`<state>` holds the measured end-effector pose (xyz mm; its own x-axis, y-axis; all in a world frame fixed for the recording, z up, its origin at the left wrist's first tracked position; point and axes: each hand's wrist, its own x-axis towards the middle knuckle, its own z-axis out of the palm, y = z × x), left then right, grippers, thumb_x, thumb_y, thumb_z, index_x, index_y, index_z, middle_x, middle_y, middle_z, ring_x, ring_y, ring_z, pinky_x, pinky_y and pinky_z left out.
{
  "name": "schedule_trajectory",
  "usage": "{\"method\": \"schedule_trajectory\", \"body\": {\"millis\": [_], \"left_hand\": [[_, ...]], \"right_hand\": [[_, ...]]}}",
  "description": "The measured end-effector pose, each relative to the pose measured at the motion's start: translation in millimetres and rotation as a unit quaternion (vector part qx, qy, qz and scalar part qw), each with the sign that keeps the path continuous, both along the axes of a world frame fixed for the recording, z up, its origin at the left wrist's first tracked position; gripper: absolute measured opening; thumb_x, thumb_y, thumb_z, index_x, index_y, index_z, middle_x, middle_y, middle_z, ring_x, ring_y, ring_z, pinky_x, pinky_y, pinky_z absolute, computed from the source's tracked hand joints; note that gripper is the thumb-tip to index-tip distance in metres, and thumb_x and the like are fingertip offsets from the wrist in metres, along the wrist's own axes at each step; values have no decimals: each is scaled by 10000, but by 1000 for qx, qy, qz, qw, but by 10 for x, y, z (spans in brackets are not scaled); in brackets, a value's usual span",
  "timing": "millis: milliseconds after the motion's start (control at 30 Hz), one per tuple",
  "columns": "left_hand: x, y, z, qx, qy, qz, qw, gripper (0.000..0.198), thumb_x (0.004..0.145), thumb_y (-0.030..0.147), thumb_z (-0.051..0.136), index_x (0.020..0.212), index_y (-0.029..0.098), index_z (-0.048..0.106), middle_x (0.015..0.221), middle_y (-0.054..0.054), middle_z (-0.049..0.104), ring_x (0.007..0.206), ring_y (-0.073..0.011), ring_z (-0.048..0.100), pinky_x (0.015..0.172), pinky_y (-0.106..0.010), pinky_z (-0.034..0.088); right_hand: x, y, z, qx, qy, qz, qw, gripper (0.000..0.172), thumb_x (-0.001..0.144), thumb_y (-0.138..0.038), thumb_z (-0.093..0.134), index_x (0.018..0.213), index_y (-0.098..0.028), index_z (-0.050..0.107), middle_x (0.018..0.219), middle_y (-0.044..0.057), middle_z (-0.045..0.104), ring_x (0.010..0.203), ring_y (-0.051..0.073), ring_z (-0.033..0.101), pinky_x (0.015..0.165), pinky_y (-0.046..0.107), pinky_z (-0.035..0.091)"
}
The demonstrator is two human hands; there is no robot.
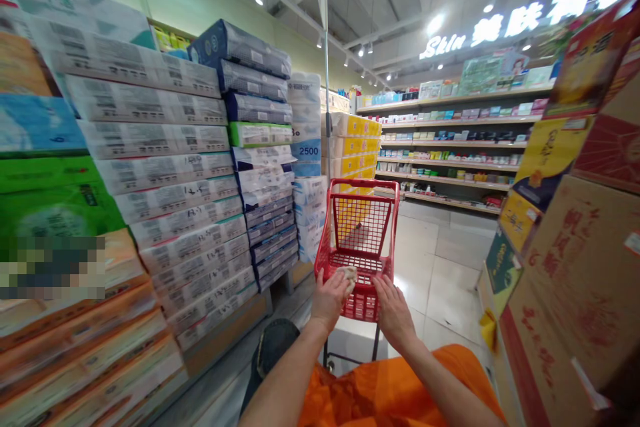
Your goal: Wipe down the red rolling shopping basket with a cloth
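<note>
A red plastic shopping cart (pixel 359 310) with mesh walls stands upright in front of me in the aisle. My left hand (pixel 330 299) is at the near left of its rim, with the fingers closed around a crumpled off-white cloth (pixel 349 277) that touches the cart. Over on the near right side, my right hand (pixel 395 307) grips the cart's edge, its fingertips on the red plastic. The cart's basket shows only its red mesh. Part of the near rim is hidden behind my hands.
Tall stacks of wrapped tissue packs (pixel 185 167) line the left side. Cardboard boxes (pixel 585 253) are piled close on the right. Beyond the cart are yellow packs (pixel 355 147) and shelves of small products (pixel 450 137). A pale tiled floor (pixel 425 267) runs between.
</note>
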<state>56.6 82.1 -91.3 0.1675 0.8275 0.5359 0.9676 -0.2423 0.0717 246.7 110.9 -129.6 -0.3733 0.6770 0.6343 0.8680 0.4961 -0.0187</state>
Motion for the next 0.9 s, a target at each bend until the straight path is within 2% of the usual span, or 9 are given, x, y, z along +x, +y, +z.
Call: {"method": "schedule_trajectory", "body": {"millis": [100, 167, 233, 400, 467, 667, 733, 833, 900], "left_hand": [[-163, 17, -18, 39, 4, 20, 999, 248, 893, 315, 380, 1038, 284, 579, 1178, -3, 586, 1112, -152, 508, 1074, -500, 162], [-304, 17, -5, 44, -4, 53, 998, 253, 892, 295, 377, 1037, 270, 583, 1182, -26, 582, 1096, -167, 522, 1069, -519, 158], [-333, 19, 0, 41, -15, 62, 997, 256, 892, 277, 372, 1039, 262, 582, 1181, -40, 582, 1086, -170, 530, 1063, -527, 162], [38, 28, -14, 32, -6, -19, 999, 263, 906, 308, 344, 1038, 280, 570, 1168, 1, 593, 1102, -137, 513, 1069, -492, 183], [76, 18, 11, 12, 1, -31, 999, 262, 905, 314, 348, 1039, 277, 570, 1168, 8, 593, 1106, -140, 511, 1076, -490, 167], [-272, -29, 107, -16, -33, 67, 997, 271, 888, 267, 368, 1041, 226, 587, 1197, -72, 568, 1116, -206, 509, 1080, -522, 118], [-190, -40, 107, -19, -27, 49, 998, 251, 881, 263, 387, 1033, 250, 586, 1175, -53, 585, 1113, -189, 512, 1078, -521, 137], [150, -21, 80, -22, -27, -32, 999, 251, 883, 260, 382, 1054, 279, 565, 1176, -15, 587, 1131, -160, 493, 1076, -511, 146], [357, 13, 60, -37, -66, -64, 995, 317, 871, 206, 371, 1152, 269, 505, 1212, -23, 561, 1141, -152, 482, 1080, -485, 158]], "right_hand": [[25, -2, 19, -20, -13, 3, 1000, 584, 738, 10, 300, 1289, -152, 407, 1317, 66, 446, 1261, 203, 316, 998, 397, 301], [19, 1, 12, -22, -9, 8, 1000, 596, 730, 12, 301, 1296, -149, 398, 1320, 67, 442, 1265, 204, 308, 1001, 398, 302], [-7, 11, -14, -14, 6, 12, 1000, 598, 729, 10, 300, 1300, -141, 391, 1318, 73, 443, 1269, 207, 301, 1001, 400, 307], [-43, 45, -46, -1, 37, 25, 999, 606, 737, -9, 307, 1325, -151, 352, 1307, 83, 453, 1265, 209, 311, 990, 411, 328], [-22, 46, -19, -16, 28, 35, 999, 609, 737, -8, 300, 1325, -158, 353, 1314, 78, 446, 1264, 201, 314, 995, 411, 323], [12, 26, 21, -41, 21, 36, 998, 614, 723, 1, 292, 1313, -147, 375, 1319, 77, 441, 1265, 198, 313, 1012, 416, 295], [7, 29, 2, -33, 28, 34, 998, 634, 703, 8, 301, 1313, -148, 374, 1316, 78, 445, 1265, 198, 313, 1005, 413, 303], [-17, 17, 14, -20, 27, 39, 999, 618, 697, -9, 312, 1298, -128, 391, 1314, 88, 446, 1258, 208, 326, 1001, 427, 296], [-67, -15, 71, -8, 20, 50, 999, 581, 718, -55, 335, 1294, -112, 392, 1330, 102, 423, 1254, 222, 331, 1015, 455, 257]]}}
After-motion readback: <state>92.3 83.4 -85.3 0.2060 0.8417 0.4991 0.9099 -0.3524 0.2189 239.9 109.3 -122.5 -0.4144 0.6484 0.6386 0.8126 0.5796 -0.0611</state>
